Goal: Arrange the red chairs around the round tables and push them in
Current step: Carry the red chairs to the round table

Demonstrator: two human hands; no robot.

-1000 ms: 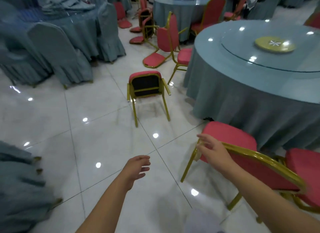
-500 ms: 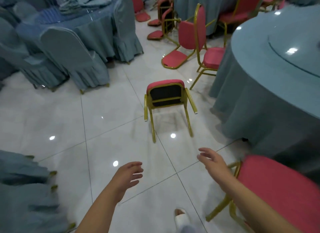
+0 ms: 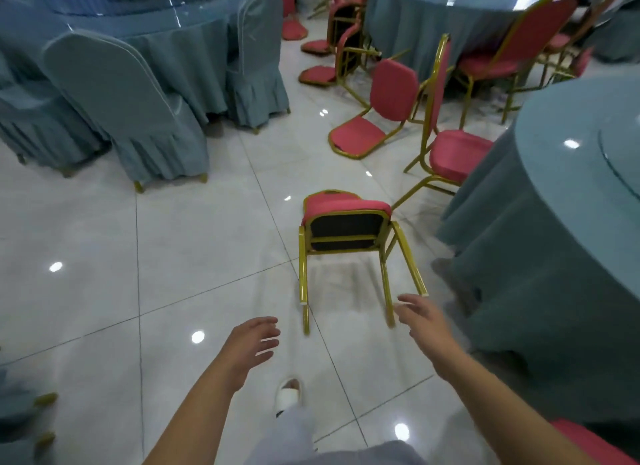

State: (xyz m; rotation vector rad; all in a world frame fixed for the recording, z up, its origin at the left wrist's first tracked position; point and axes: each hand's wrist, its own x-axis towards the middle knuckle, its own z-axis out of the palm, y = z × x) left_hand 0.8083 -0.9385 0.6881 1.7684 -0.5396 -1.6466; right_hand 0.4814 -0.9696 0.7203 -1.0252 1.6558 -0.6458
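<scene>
You have at least eight red padded chairs with gold metal frames (image 3: 347,206) in sight; the far ones overlap, so an exact count escapes you. You can make out three round benches draped in blue-grey cloth (image 3: 554,239), at least four chairs under blue-grey fabric covers (image 3: 121,94), and one white slipper (image 3: 288,395). Your grips number two, left grip (image 3: 254,343) and right grip (image 3: 420,321), both bare hands

tipped chair (image 3: 346,229) left of table (image 3: 554,243) — hands behind.
</scene>
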